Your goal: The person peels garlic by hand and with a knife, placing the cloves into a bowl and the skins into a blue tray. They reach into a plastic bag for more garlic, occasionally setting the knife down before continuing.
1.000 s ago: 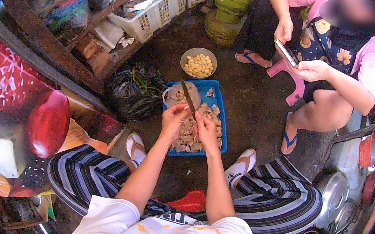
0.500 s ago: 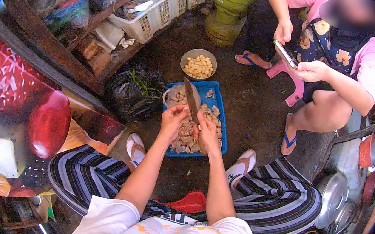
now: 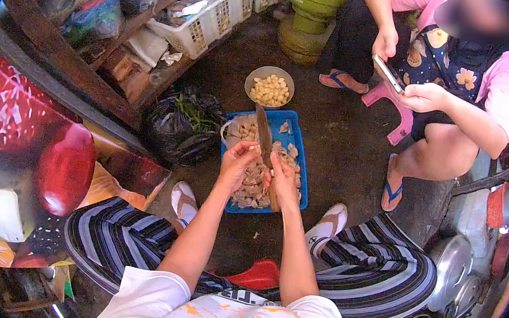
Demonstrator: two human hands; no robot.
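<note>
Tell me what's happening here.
A seated person works over a blue tray on the floor, heaped with pale pieces and peels. The right hand grips a knife, blade pointing away. The left hand pinches a small pale piece beside the blade. A bowl of pale chunks sits just beyond the tray. Opposite, another person sits holding a phone.

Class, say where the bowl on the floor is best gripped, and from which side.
Probably its rim, from left or right: the bowl sits upright, full of pale pieces, with the tray close to its near edge.
</note>
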